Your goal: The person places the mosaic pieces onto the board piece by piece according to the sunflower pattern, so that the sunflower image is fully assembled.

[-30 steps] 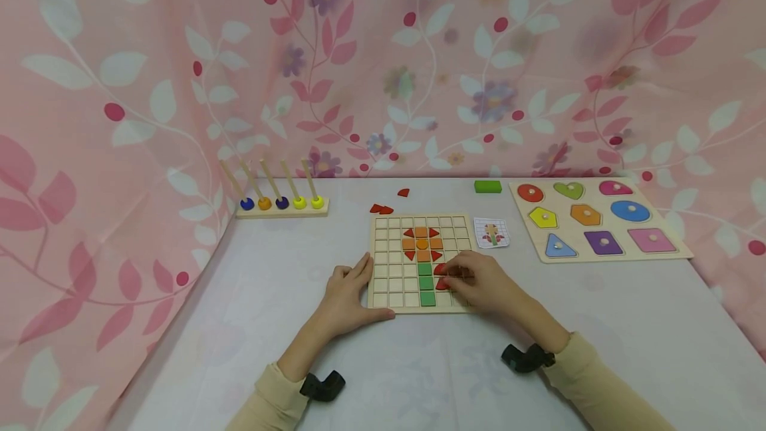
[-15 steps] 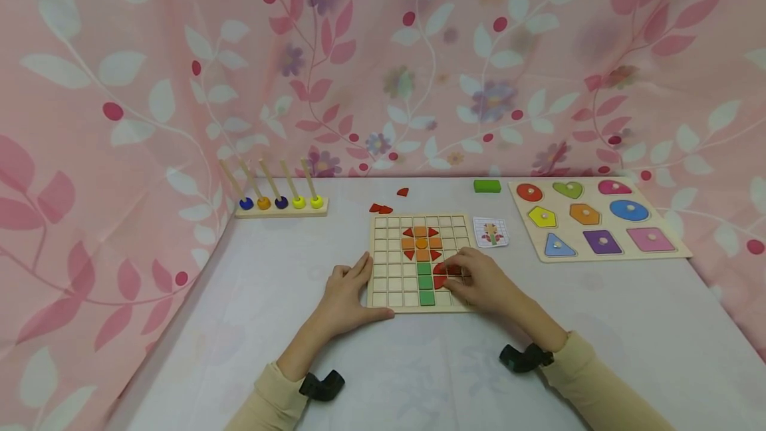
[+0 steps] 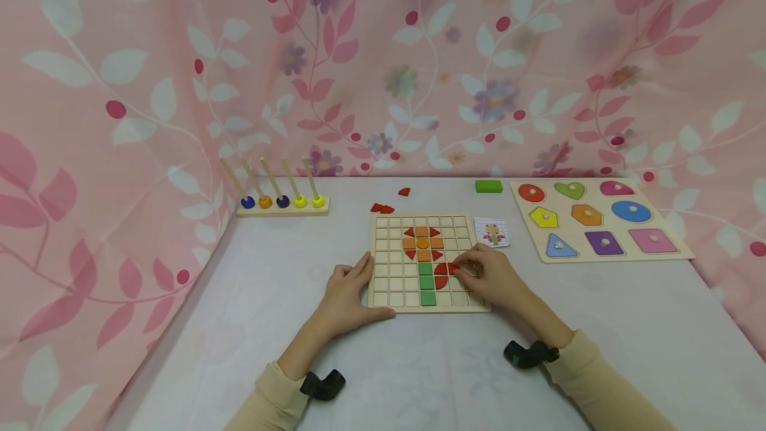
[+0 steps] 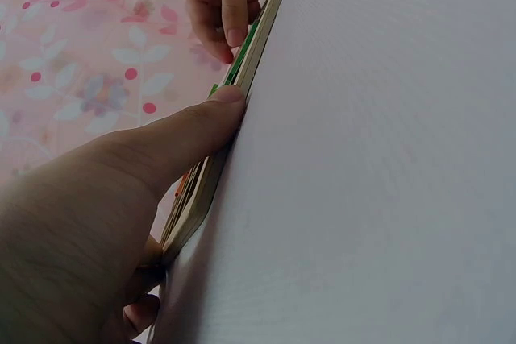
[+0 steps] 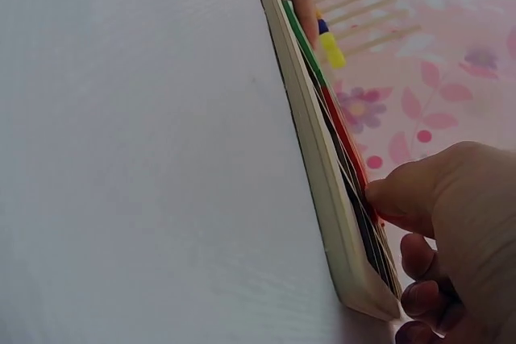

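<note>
A square wooden grid board (image 3: 395,285) carries a flower pattern: orange squares (image 3: 421,231) around an orange round piece (image 3: 422,243), small red triangles (image 3: 409,255) and green squares (image 3: 426,281) below. Beside the green stem lie red quarter-circle pieces (image 3: 441,282). My right hand (image 3: 493,278) pinches the rightmost red quarter-circle (image 3: 447,269) at the board, thumb and index finger at its right end. At the lower left corner, my left hand (image 3: 347,301) braces the board, with extended thumb (image 4: 214,114) along the front edge and fingers against the left side.
Loose red pieces (image 3: 382,208) lie behind the board, and a lone one (image 3: 404,191) farther back. A pattern card (image 3: 492,233) sits at the right edge, a green block (image 3: 489,186) behind it. A peg stand (image 3: 281,210) is back left, a knobbed shape puzzle (image 3: 604,221) back right.
My right hand has shifted slightly right, uncovering more of the red quarter-circles beside the green stem. The left hand keeps its place on the board corner.
</note>
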The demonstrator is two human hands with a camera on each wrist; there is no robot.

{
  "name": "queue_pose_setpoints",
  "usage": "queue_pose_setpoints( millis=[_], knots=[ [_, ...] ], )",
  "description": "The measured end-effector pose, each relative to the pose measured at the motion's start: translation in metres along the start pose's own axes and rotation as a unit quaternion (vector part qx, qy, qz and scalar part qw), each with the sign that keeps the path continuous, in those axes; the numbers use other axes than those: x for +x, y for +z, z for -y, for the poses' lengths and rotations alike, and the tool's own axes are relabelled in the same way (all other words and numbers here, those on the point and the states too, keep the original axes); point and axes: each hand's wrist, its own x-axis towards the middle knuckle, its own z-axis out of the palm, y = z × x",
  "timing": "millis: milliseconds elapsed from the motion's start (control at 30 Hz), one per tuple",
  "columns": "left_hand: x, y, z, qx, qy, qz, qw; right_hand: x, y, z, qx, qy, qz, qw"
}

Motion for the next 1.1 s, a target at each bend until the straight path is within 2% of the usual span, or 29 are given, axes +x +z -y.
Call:
queue_pose_setpoints(
  millis=[200,300,400,567,700,800,933,1000,1100],
  knots=[
    [0.001,-0.001,0.001,0.0,-0.001,-0.007,1.0,0.004,-0.006,0.0,0.029,0.005,-0.019,0.999],
    [0.0,-0.001,0.001,-0.002,-0.003,-0.009,1.0,0.004,-0.017,0.003,0.017,0.021,-0.025,0.999],
    [0.001,0.0,0.001,-0.006,-0.005,-0.01,0.9999,-0.003,-0.027,0.004,-0.006,0.046,-0.011,0.999],
    [0.004,0.004,0.001,-0.003,-0.004,-0.012,0.9999,-0.024,-0.037,-0.001,-0.028,0.085,0.041,0.995],
    [0.003,0.0,0.003,-0.003,-0.005,-0.003,1.0,-0.041,-0.031,-0.006,-0.037,0.066,0.07,0.995],
    [0.005,-0.011,0.006,-0.028,-0.006,0.017,0.9994,-0.049,-0.023,-0.008,-0.045,0.039,0.076,0.995],
    [0.02,-0.032,0.015,-0.088,-0.013,0.033,0.9955,-0.055,-0.016,-0.009,-0.062,0.027,0.064,0.996],
    [0.036,-0.04,0.02,-0.11,-0.022,0.02,0.9934,-0.057,-0.015,-0.01,-0.067,0.023,0.055,0.996],
    [0.068,-0.047,0.03,-0.126,-0.039,-0.022,0.991,-0.057,-0.016,-0.011,-0.069,0.016,0.047,0.996]
  ],
)
